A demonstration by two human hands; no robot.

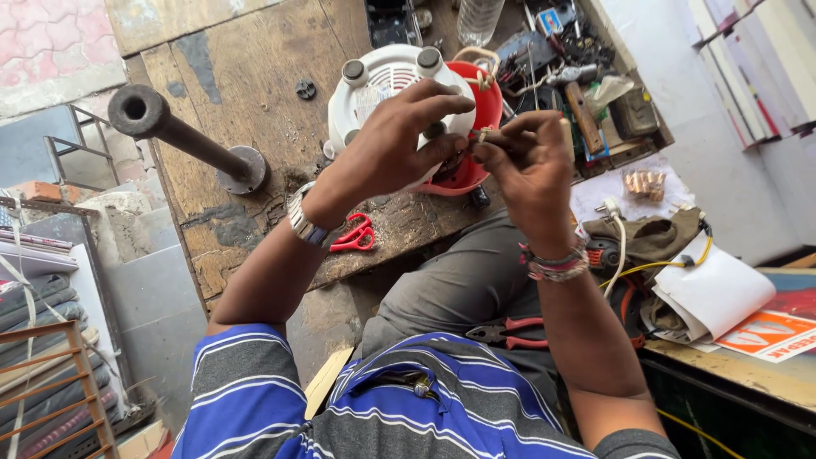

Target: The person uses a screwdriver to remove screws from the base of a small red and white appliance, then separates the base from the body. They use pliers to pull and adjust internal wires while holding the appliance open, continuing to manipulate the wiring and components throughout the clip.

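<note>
A white and red round appliance body (382, 81) lies on its side on the worn wooden bench (246, 68). My left hand (399, 140) reaches over it, fingers pinching a thin wire end near its red rim. My right hand (531, 166) meets the left one and pinches the same small wire piece (482, 134) between thumb and fingers. A wristwatch sits on my left wrist, thread bands on my right.
Red-handled scissors (355, 235) lie on the bench by my left wrist. Red-handled pliers (510, 333) rest on my lap. A metal pipe stand (183, 136) rises at left. A cluttered tool tray (586, 76), a white plug cable (619, 238) and papers (722, 293) are at right.
</note>
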